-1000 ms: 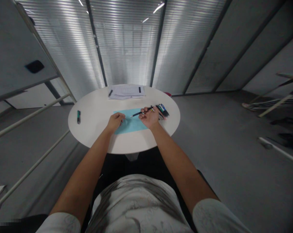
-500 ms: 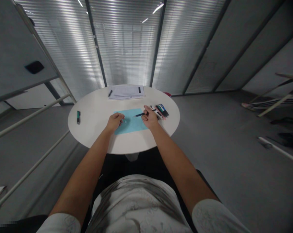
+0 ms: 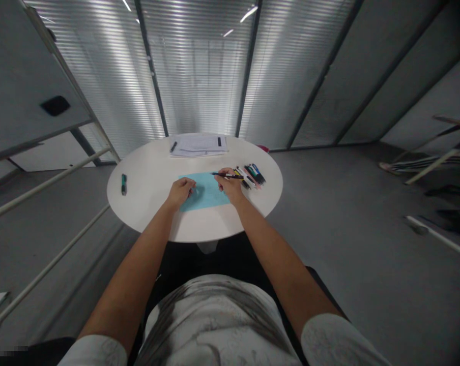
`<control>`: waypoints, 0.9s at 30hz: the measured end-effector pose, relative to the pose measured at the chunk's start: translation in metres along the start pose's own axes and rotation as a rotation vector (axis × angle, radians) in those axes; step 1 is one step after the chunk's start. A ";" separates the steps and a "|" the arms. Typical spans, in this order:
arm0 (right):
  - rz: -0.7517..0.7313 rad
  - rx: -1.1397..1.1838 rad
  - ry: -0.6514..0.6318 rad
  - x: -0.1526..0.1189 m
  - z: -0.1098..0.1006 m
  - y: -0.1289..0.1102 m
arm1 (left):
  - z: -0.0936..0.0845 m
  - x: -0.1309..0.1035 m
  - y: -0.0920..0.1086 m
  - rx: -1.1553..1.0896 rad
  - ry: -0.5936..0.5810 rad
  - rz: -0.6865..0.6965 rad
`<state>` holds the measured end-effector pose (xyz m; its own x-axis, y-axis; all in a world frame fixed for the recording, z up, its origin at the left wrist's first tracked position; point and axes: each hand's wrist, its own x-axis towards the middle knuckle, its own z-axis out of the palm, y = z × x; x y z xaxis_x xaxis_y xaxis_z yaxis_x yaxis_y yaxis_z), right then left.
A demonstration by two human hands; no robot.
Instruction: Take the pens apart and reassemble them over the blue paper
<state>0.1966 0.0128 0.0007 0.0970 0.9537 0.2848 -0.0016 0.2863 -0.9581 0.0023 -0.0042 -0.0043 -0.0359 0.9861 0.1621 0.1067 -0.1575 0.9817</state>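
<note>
A light blue sheet of paper (image 3: pixel 206 197) lies on the white round table (image 3: pixel 146 203). At its left edge is my left hand (image 3: pixel 181 191), with the fingers curled together; what they hold, if anything, is too small to name. Over the right part of the sheet, my right hand (image 3: pixel 230 185) holds a dark pen (image 3: pixel 227 176), which lies nearly level across the fingers with its tip to the left. Just right of that hand are several pens and markers (image 3: pixel 255 174) in a group.
A stack of printed papers (image 3: pixel 198 145) with a dark pen on it lies at the table's back. A green and black marker (image 3: pixel 123 184) is near the left edge. A whiteboard frame (image 3: pixel 54 173) stands to the left.
My right hand has moved slightly left, and the pen in it has turned to a more level angle, its tip now farther back. My left hand has hardly moved.
</note>
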 end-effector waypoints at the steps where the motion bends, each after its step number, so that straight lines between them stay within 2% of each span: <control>1: -0.059 -0.089 0.029 -0.001 0.000 0.001 | 0.000 0.000 -0.001 0.005 -0.003 0.004; 3: -0.124 -0.257 0.039 -0.004 0.000 0.003 | 0.000 0.001 -0.003 0.023 -0.006 0.018; 7: -0.079 -0.495 -0.136 -0.012 -0.001 -0.002 | -0.001 0.004 -0.008 0.063 -0.014 0.051; 9: -0.066 -0.633 -0.185 -0.016 0.000 -0.008 | -0.001 0.005 -0.010 0.084 -0.019 0.055; 13: -0.088 -0.905 -0.175 -0.019 0.004 -0.017 | -0.001 0.005 -0.010 0.103 -0.013 0.048; 17: -0.028 -1.075 -0.021 -0.018 0.006 -0.017 | -0.002 0.003 -0.008 0.113 -0.012 0.044; 23: 0.004 -0.989 0.056 -0.015 0.005 -0.011 | -0.002 0.001 -0.004 0.136 -0.024 0.048; 27: -0.044 -0.579 0.092 -0.010 0.000 -0.006 | -0.001 -0.001 -0.002 0.137 -0.017 0.045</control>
<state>0.1954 0.0017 0.0037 0.1710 0.9226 0.3458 0.5458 0.2034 -0.8128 0.0013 -0.0046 -0.0061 -0.0111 0.9792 0.2026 0.2421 -0.1940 0.9507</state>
